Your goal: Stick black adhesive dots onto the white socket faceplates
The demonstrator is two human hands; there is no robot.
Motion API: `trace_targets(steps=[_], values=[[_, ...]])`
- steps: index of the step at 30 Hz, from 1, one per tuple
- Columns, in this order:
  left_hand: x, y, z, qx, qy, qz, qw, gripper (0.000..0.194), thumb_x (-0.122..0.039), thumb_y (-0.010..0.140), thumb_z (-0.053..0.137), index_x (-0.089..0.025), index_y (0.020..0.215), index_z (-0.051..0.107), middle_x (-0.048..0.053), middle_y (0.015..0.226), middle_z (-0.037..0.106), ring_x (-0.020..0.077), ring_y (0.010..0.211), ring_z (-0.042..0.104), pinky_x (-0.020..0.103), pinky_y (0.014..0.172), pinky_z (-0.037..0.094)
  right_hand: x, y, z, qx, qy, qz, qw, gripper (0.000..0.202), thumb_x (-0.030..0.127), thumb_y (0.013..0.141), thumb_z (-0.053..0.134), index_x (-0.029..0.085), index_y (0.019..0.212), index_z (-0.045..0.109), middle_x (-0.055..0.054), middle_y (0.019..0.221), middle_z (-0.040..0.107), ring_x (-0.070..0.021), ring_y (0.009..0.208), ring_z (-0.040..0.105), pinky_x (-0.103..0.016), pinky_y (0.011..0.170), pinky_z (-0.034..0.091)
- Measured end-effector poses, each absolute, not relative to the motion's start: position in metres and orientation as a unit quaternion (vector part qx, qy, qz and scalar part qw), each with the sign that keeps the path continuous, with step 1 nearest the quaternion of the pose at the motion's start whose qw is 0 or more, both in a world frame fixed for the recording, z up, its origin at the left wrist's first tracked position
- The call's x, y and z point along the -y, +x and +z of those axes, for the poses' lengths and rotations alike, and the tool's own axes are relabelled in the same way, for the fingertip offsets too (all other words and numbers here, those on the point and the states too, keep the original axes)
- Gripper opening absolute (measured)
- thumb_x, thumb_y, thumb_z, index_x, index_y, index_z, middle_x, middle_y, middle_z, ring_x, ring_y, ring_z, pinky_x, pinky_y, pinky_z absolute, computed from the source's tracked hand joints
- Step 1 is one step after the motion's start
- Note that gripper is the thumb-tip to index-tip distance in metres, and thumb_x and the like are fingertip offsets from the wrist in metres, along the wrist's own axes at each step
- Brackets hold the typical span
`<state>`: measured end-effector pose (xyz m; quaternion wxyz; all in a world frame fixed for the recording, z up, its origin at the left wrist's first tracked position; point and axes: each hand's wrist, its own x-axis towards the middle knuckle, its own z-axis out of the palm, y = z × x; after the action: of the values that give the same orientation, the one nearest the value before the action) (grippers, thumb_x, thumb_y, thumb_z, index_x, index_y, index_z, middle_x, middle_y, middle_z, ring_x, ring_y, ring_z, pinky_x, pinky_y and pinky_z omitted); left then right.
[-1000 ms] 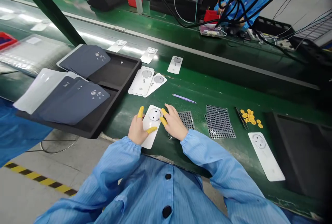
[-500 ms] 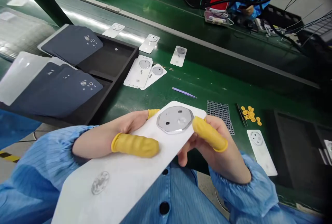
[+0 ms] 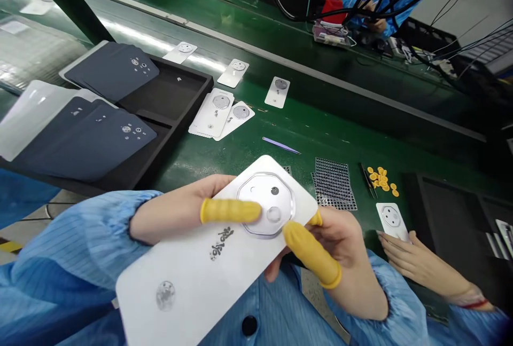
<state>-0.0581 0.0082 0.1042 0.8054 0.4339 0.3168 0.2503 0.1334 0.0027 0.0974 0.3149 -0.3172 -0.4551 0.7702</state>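
A white panel point(image 3: 188, 276) with an octagonal camera ring, dark characters and a round grey mark is held tilted above the lap. My left hand point(image 3: 192, 207) grips its left edge, the yellow-covered thumb lying on the ring. At the lower right corner of the ring, my right hand point(image 3: 324, 244) pinches the panel's edge, its thumb also in a yellow cover and another yellow-covered finger behind. The fingers under the panel are mostly hidden.
Purple tweezers point(image 3: 281, 146), black dot sheets point(image 3: 334, 183), dark tweezers point(image 3: 366, 180) and yellow finger covers point(image 3: 382, 179) lie on the green bench. White panels point(image 3: 216, 113) stand near a black tray point(image 3: 176, 87). Another person's hand point(image 3: 425, 268) touches a white panel point(image 3: 390, 218) at right.
The held panel has turned more face-up and its characters now show. My left thumb has moved up onto the ring. Another person's hand has come in at the right.
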Motion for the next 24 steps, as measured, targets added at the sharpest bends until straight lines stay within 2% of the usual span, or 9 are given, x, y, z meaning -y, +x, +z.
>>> trace_targets(steps=[2,4,8,13,17,21,23,24], values=[[-0.014,-0.066,0.104,-0.306,0.407,0.218,0.833,0.019,-0.031,0.085,0.060,-0.017,0.091,0.072,0.009,0.080,0.075,0.0242,0.070,0.071,0.031,0.057,0.057,-0.004,0.135,0.093,0.485,-0.302,0.759,0.312,0.029,0.044,0.084,0.065,0.014,0.082,0.068,-0.005,0.059,0.068,-0.0165,0.054,0.068,-0.030,0.057,0.059],[-0.016,-0.069,0.100,-0.323,0.407,0.245,0.818,0.013,-0.029,0.083,0.065,-0.019,0.086,0.074,0.005,0.076,0.075,0.0212,0.066,0.071,0.026,0.053,0.056,-0.006,0.137,0.088,0.497,-0.286,0.757,0.312,0.032,0.044,0.088,0.060,0.014,0.082,0.068,-0.005,0.058,0.068,-0.0153,0.051,0.067,-0.028,0.055,0.058],[-0.013,-0.065,0.093,-0.340,0.407,0.289,0.797,0.013,-0.026,0.080,0.069,-0.018,0.087,0.074,0.005,0.074,0.075,0.0162,0.055,0.068,0.019,0.044,0.051,-0.012,0.139,0.078,0.503,-0.285,0.747,0.329,0.025,0.039,0.085,0.066,0.014,0.085,0.069,-0.003,0.056,0.068,-0.0146,0.051,0.068,-0.027,0.055,0.059],[-0.017,-0.065,0.088,-0.328,0.391,0.290,0.810,0.011,-0.023,0.082,0.066,-0.016,0.080,0.075,0.003,0.071,0.075,0.0097,0.051,0.064,0.012,0.045,0.047,-0.015,0.144,0.070,0.528,-0.278,0.734,0.324,0.022,0.033,0.083,0.069,0.014,0.092,0.070,-0.004,0.063,0.071,-0.0144,0.055,0.069,-0.023,0.055,0.057],[-0.016,-0.065,0.078,-0.325,0.393,0.279,0.814,0.015,-0.029,0.077,0.071,-0.016,0.072,0.077,0.003,0.067,0.074,0.0118,0.051,0.064,0.014,0.044,0.048,-0.017,0.142,0.059,0.543,-0.280,0.741,0.278,0.030,0.040,0.087,0.062,0.012,0.097,0.069,-0.005,0.063,0.070,-0.0142,0.057,0.070,-0.023,0.057,0.057],[-0.002,-0.064,0.055,-0.401,0.362,0.288,0.790,0.021,-0.033,0.074,0.072,-0.014,0.065,0.074,0.006,0.063,0.072,0.0127,0.045,0.061,0.017,0.040,0.045,-0.014,0.135,0.029,0.513,-0.284,0.775,0.235,0.042,0.049,0.087,0.059,0.011,0.101,0.066,-0.003,0.059,0.068,-0.0134,0.053,0.068,-0.021,0.053,0.056],[0.004,-0.069,0.038,-0.445,0.360,0.285,0.769,0.024,-0.036,0.073,0.073,-0.014,0.063,0.072,0.006,0.059,0.071,0.0136,0.042,0.060,0.018,0.038,0.045,-0.013,0.134,0.003,0.555,-0.292,0.740,0.244,0.044,0.051,0.091,0.050,0.012,0.105,0.065,-0.004,0.065,0.070,-0.0138,0.056,0.070,-0.024,0.056,0.058],[0.006,-0.074,0.029,-0.476,0.374,0.292,0.740,0.025,-0.037,0.072,0.073,-0.014,0.065,0.071,0.005,0.057,0.070,0.0146,0.042,0.061,0.019,0.037,0.045,-0.014,0.136,-0.012,0.607,-0.302,0.686,0.264,0.045,0.051,0.091,0.050,0.012,0.108,0.064,-0.007,0.075,0.073,-0.0160,0.067,0.072,-0.028,0.063,0.060]])
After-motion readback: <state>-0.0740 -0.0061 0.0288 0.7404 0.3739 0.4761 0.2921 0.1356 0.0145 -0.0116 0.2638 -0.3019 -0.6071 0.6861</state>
